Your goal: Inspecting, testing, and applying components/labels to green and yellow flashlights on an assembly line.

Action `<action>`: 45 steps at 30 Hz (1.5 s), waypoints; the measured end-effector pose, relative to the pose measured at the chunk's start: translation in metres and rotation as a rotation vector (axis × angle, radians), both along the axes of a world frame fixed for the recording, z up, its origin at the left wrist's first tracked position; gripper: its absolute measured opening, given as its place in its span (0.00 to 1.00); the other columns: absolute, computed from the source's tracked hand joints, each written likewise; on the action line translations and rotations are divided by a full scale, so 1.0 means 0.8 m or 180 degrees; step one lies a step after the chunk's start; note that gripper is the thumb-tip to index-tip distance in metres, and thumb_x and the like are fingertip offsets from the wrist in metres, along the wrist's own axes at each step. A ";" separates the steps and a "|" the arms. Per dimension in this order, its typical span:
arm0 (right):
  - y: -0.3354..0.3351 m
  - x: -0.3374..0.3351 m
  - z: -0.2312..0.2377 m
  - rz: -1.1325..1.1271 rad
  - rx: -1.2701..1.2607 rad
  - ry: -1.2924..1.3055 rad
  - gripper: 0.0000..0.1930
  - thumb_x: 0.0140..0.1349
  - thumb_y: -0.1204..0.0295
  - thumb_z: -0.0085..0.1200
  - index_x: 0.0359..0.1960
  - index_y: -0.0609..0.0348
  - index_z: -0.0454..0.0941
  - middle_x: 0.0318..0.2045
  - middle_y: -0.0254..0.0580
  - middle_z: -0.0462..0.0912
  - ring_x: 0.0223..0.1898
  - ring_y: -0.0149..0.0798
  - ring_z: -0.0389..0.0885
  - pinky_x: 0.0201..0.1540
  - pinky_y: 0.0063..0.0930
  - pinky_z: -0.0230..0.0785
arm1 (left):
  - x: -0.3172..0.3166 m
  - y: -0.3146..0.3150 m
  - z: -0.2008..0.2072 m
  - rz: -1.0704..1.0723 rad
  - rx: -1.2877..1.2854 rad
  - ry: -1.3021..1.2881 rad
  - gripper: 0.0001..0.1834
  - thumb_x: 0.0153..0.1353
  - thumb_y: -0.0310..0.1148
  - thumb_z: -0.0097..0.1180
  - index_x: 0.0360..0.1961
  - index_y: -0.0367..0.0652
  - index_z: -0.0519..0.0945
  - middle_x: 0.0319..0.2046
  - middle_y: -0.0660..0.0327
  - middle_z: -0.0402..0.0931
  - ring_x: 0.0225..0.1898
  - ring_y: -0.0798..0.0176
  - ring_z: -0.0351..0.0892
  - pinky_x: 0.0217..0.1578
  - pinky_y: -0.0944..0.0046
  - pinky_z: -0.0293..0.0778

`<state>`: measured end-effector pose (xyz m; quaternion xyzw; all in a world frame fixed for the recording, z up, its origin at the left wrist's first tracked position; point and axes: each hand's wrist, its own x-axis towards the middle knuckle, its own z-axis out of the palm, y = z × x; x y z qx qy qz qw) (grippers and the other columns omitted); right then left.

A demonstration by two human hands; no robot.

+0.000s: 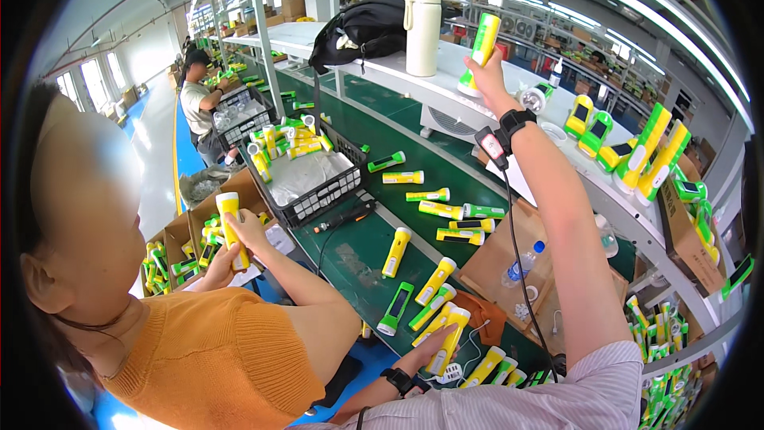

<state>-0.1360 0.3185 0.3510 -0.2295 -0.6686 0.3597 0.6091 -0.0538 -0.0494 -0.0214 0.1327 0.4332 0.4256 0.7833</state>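
My right hand [489, 80] is raised at the shelf [557, 123], its fingers wrapped round a yellow and green flashlight [484, 41] held upright just beside a cream bottle [422, 32]. Low over the green bench, my left hand [430, 348] grips a yellow and white flashlight [452, 340], tilted with its wide head up. A white cable [477, 338] runs close to that hand. Several similar flashlights lie around it, among them a green one with a dark panel [395, 309] and a yellow one [439, 275].
At my left a person in an orange top [231, 350] holds a yellow flashlight [231, 227]. A black crate [318, 199] of flashlights stands on the bench [342, 259]. More flashlights and lamps stand along the shelf at right. A black cable [521, 271] hangs from my right wrist.
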 end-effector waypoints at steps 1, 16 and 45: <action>0.003 -0.005 -0.003 -0.0224 0.0283 -0.0251 0.32 0.47 0.74 0.58 0.52 0.64 0.54 0.43 0.50 0.68 0.45 0.43 0.70 0.47 0.31 0.62 | 0.000 -0.002 -0.001 0.0069 -0.0094 0.0057 0.21 0.56 0.54 0.45 0.39 0.48 0.65 0.23 0.61 0.70 0.20 0.65 0.72 0.21 0.66 0.71; 0.038 -0.023 -0.023 -0.1015 0.0252 -0.1529 0.33 0.34 0.67 0.67 0.42 0.63 0.62 0.38 0.53 0.75 0.43 0.53 0.72 0.45 0.37 0.65 | 0.001 0.011 -0.013 0.0079 -0.0331 0.0010 0.22 0.56 0.54 0.46 0.39 0.47 0.65 0.23 0.60 0.70 0.19 0.64 0.71 0.20 0.65 0.71; -0.447 0.333 -0.394 -0.0393 -0.0857 -0.3142 0.25 0.47 0.64 0.58 0.46 0.62 0.69 0.41 0.46 0.69 0.42 0.45 0.70 0.41 0.32 0.67 | 0.076 0.053 -0.024 0.0189 0.0443 0.0253 0.16 0.59 0.44 0.44 0.39 0.42 0.66 0.34 0.58 0.69 0.35 0.66 0.71 0.33 0.67 0.69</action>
